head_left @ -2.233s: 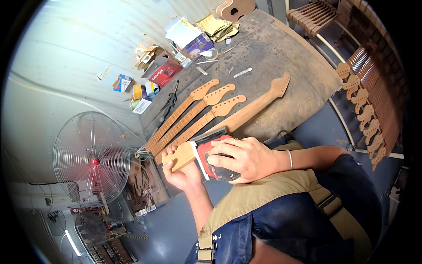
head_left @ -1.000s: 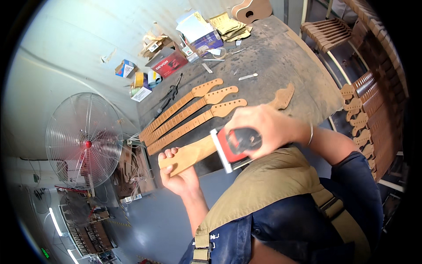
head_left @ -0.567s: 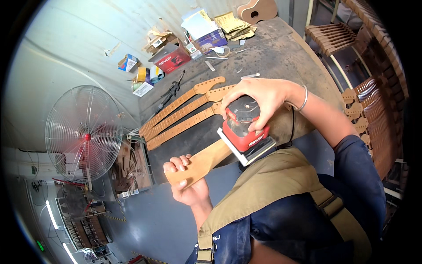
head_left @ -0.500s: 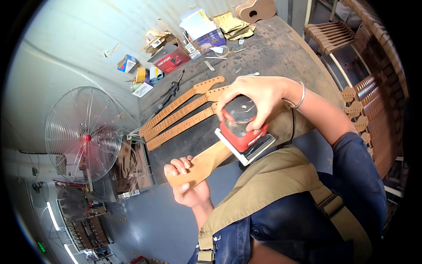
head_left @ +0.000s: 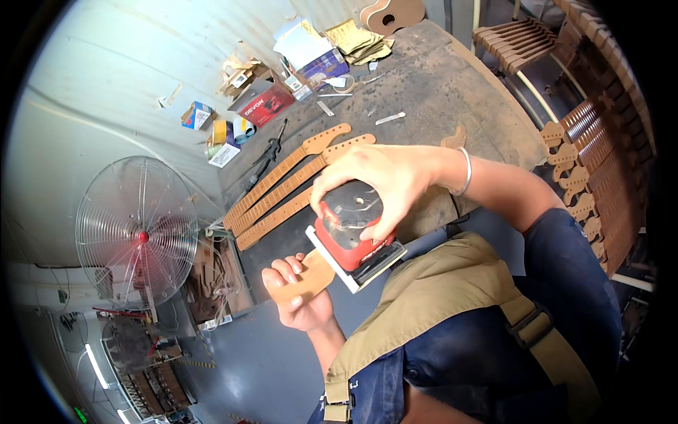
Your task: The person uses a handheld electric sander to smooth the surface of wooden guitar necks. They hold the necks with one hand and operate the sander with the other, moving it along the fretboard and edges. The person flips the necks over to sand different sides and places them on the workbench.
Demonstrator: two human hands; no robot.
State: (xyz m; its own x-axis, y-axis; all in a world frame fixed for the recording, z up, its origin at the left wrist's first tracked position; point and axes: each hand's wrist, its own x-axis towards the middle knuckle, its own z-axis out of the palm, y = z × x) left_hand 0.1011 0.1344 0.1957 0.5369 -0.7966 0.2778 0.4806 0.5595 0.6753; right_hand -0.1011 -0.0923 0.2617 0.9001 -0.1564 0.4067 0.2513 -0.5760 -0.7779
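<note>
My right hand (head_left: 395,175) is wrapped over the top of a red and black palm sander (head_left: 346,240), fingers and thumb on either side of its round head. The sander's flat pad is tilted and lies over a pale wooden guitar neck (head_left: 318,275), covering much of its length. The neck's wide headstock end is in my left hand (head_left: 307,311), fingers on the upper side and thumb below. On the bench beyond, three fretted guitar necks (head_left: 281,172) lie side by side, the nearest partly behind my right hand.
The dark workbench (head_left: 431,92) carries a red box (head_left: 265,102), a purple box (head_left: 325,67), yellow sandpaper sheets (head_left: 360,44) and a black clamp-like tool (head_left: 268,157). A guitar body (head_left: 392,14) stands at the back. A large fan (head_left: 143,237) is on the left, racked necks (head_left: 607,177) on the right.
The sander in my right hand has slid left and toward me along the neck, closer to my left hand. My left hand keeps its hold, nearly in place. The view has shifted slightly.
</note>
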